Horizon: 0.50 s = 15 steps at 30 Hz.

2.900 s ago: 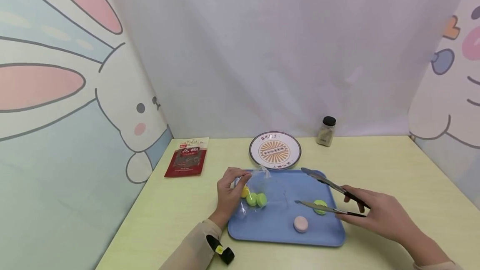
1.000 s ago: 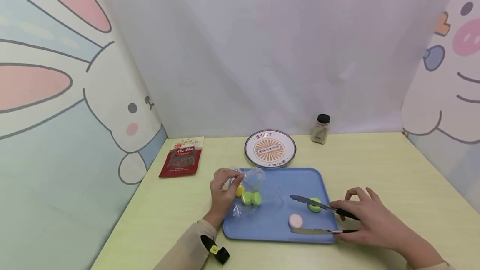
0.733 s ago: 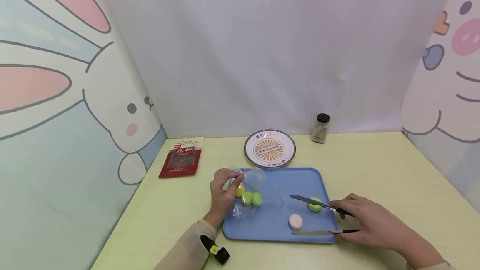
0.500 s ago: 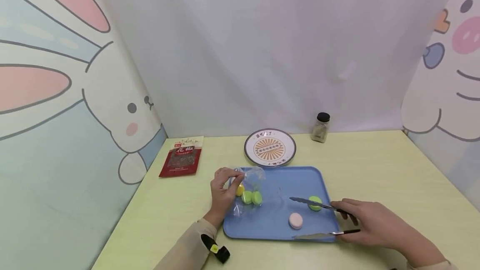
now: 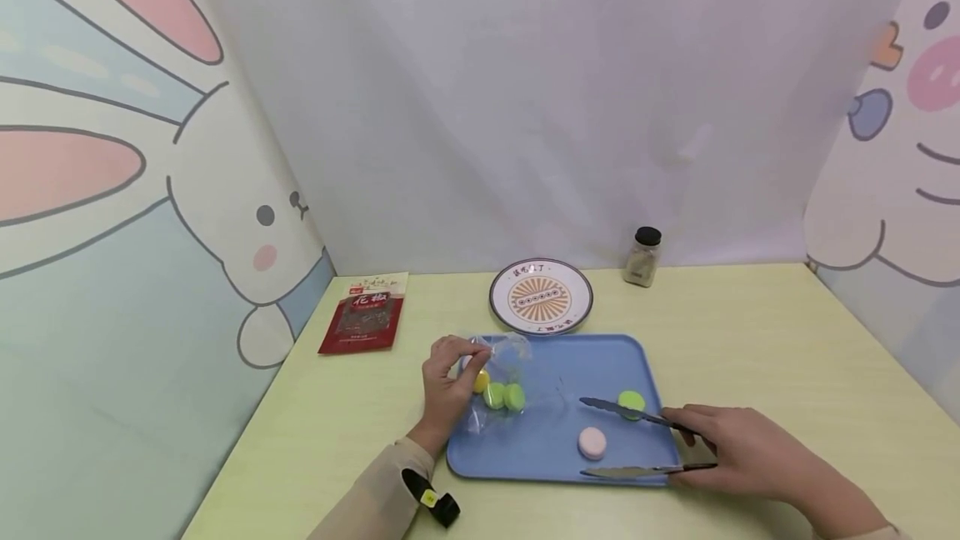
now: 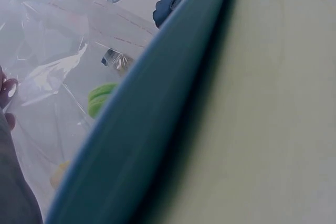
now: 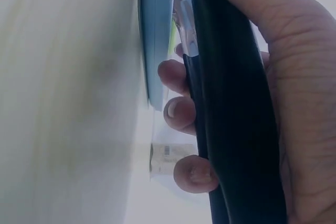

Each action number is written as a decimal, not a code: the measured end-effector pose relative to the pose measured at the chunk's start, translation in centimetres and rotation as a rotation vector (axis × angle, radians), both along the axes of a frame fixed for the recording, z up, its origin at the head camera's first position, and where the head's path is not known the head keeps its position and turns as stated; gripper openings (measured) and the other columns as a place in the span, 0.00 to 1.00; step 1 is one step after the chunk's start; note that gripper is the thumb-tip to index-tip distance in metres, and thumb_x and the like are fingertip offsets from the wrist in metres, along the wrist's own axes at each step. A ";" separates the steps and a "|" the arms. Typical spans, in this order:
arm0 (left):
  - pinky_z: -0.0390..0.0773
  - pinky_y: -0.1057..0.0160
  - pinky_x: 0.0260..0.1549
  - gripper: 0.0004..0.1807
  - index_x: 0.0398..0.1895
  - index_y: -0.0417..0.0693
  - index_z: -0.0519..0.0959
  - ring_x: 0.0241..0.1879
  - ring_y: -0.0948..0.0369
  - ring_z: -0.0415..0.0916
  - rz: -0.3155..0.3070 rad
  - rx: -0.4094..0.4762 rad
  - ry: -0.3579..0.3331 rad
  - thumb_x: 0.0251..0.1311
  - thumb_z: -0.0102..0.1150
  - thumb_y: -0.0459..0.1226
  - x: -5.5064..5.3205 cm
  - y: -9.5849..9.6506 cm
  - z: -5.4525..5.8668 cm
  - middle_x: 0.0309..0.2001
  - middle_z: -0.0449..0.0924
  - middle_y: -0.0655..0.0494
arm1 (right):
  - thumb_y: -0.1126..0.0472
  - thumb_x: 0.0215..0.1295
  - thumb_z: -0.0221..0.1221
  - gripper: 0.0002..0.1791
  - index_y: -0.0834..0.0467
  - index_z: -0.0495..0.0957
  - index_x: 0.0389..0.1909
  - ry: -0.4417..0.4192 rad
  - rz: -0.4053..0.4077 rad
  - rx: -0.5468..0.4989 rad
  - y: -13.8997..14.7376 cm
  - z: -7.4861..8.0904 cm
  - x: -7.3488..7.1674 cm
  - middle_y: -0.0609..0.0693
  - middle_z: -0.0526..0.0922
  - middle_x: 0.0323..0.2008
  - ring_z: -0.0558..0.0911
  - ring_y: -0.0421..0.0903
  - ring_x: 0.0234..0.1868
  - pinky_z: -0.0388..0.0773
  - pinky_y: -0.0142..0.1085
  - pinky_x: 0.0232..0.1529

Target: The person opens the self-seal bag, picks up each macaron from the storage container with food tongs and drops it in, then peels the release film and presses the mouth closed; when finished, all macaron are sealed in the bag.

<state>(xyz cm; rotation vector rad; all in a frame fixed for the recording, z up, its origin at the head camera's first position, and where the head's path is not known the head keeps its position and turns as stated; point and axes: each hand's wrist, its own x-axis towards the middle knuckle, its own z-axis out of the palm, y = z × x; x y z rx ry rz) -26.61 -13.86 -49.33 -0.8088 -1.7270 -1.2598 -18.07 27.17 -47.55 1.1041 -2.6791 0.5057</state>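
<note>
My left hand (image 5: 448,390) pinches the edge of a clear plastic bag (image 5: 513,348) over the left part of a blue tray (image 5: 555,465). Inside the bag lie a yellow macaron (image 5: 481,382) and two green macarons (image 5: 504,396). My right hand (image 5: 750,452) grips the black handles of metal tongs (image 5: 630,472), whose arms are spread wide. Between those arms sits a pink macaron (image 5: 592,443) on the tray. Another green macaron (image 5: 632,403) is partly behind the upper tong arm. In the right wrist view, my fingers (image 7: 181,114) curl round the black handle (image 7: 231,98).
A white plate (image 5: 541,296) with an orange pattern stands just behind the tray. A jar (image 5: 642,258) with a black lid is at the back right. A red spice packet (image 5: 363,319) lies at the back left. Printed walls enclose the table.
The tongs have come down and nearer the tray's front, now on either side of the pink macaron. My right hand's raised fingers have lowered round the handles. The left hand keeps its hold.
</note>
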 end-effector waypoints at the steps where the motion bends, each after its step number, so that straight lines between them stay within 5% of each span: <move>1: 0.71 0.54 0.47 0.04 0.35 0.44 0.86 0.33 0.57 0.81 0.001 0.001 -0.001 0.58 0.70 0.29 0.0 0.0 0.0 0.31 0.86 0.50 | 0.32 0.52 0.70 0.34 0.48 0.80 0.55 -0.006 0.000 0.000 0.0 0.0 0.0 0.26 0.68 0.31 0.59 0.25 0.21 0.59 0.24 0.20; 8: 0.70 0.56 0.48 0.05 0.36 0.45 0.86 0.33 0.58 0.80 0.004 -0.003 -0.008 0.58 0.70 0.28 0.2 0.0 0.1 0.30 0.86 0.51 | 0.34 0.56 0.68 0.30 0.51 0.82 0.50 -0.064 0.008 0.015 -0.2 0.4 0.0 0.27 0.65 0.27 0.63 0.26 0.23 0.60 0.27 0.23; 15: 0.70 0.55 0.48 0.06 0.36 0.45 0.86 0.33 0.58 0.80 0.006 -0.006 -0.016 0.57 0.70 0.27 0.3 0.1 0.3 0.30 0.86 0.52 | 0.37 0.57 0.70 0.18 0.38 0.72 0.33 0.011 0.007 0.030 -0.4 0.5 0.0 0.26 0.61 0.21 0.59 0.26 0.19 0.57 0.26 0.18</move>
